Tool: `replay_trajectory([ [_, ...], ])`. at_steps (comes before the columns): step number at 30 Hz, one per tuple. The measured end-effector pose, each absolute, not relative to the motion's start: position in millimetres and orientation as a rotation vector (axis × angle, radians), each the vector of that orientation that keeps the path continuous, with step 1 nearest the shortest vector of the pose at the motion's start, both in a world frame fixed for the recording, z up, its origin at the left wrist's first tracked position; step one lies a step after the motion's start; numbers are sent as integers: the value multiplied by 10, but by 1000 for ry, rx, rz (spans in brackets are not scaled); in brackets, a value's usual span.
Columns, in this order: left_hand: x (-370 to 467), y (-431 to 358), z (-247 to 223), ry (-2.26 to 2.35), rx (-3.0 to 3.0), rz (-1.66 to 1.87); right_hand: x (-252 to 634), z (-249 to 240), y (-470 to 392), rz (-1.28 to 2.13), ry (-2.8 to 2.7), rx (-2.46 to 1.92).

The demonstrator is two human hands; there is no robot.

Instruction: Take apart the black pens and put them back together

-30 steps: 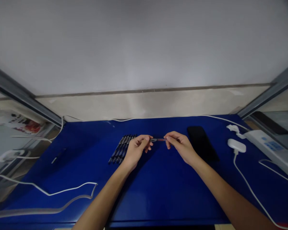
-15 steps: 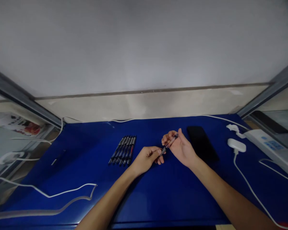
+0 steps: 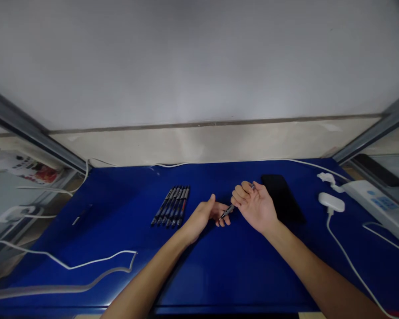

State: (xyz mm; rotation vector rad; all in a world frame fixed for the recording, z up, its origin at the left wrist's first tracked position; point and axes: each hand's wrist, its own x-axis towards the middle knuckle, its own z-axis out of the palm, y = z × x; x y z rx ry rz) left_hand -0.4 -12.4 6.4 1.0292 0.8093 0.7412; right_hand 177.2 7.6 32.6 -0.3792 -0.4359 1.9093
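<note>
Leftmost of your work, a row of pens (image 3: 170, 206) lies side by side on the blue tabletop (image 3: 199, 274). Next comes your left hand (image 3: 209, 216), open, thumb lifted, fingers spread behind the pen's tip; whether they touch it you can't tell from here. The pen (image 3: 227, 211) slants between your hands, above the table, lower end leftward. It should feel light and stiff, its smooth barrel perhaps a little slippery, so pinch it around the dark section near the tip. Your right hand (image 3: 255, 205) grips its upper part in curled fingers, beside a dark phone (image 3: 282, 199).
</note>
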Motion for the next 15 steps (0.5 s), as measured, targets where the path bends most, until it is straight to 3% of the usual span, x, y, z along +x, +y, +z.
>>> replay_trajectory([
  [15,-20,-105,47,723,937,743,1803,332,82,1911,-426,-369],
])
